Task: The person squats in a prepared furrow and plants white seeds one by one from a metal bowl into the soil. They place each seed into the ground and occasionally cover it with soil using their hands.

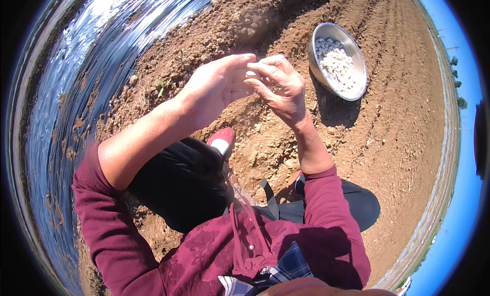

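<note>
My left hand [217,83] is raised over the soil, palm turned toward the right hand, its fingers stretched out and slightly cupped. Nothing shows in its visible palm. Close beside its fingertips, my right hand [280,88] pinches a small whitish garlic clove [251,74] between thumb and fingers. To the right of that hand, a round metal bowl [315,60] sits tilted on the ground. Many pale garlic cloves [337,64] lie inside it.
Loose brown soil [270,143] with clods lies beneath my hands. Shiny plastic film [66,107], partly covered with dirt, runs along the left. Furrowed ground [403,92] stretches to the right. My bent legs and a red shoe [224,137] are just below my hands.
</note>
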A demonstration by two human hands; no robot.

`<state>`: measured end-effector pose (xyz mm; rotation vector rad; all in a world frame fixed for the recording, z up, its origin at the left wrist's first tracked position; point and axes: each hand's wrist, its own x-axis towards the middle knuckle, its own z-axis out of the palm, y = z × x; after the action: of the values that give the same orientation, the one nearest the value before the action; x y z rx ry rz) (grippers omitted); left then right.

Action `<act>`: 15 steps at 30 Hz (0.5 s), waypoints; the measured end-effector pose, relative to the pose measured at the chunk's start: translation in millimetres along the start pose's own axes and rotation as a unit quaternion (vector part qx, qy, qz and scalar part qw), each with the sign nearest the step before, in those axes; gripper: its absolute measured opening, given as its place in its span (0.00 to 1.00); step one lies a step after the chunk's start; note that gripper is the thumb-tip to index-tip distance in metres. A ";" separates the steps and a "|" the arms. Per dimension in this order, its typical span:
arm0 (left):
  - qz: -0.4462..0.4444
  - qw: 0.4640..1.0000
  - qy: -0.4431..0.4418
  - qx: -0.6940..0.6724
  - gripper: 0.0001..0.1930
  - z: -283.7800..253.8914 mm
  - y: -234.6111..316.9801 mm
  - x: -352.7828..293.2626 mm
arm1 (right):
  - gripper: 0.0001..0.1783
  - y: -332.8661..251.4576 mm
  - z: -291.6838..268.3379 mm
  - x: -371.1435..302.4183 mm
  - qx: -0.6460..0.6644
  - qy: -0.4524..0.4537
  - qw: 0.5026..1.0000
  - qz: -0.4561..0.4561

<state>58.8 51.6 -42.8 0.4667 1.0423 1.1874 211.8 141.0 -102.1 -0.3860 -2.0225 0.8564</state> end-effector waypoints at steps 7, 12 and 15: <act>0.029 0.995 0.029 0.093 0.29 8.2 -1.7 -8.4 | 0.15 53.5 14.8 -3.9 0.162 0.007 0.979 0.124; 0.019 0.841 -0.257 0.476 0.25 11.0 5.9 -15.1 | 0.14 179.6 33.6 -29.5 0.245 0.065 0.891 0.377; -0.007 0.717 -0.427 0.550 0.23 20.7 6.4 -26.6 | 0.16 290.5 50.4 -64.5 0.100 0.011 0.912 0.397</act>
<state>72.8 33.9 -16.9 1.7465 0.7841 0.0714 192.0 291.0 -363.2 -1.1342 -1.7120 1.5189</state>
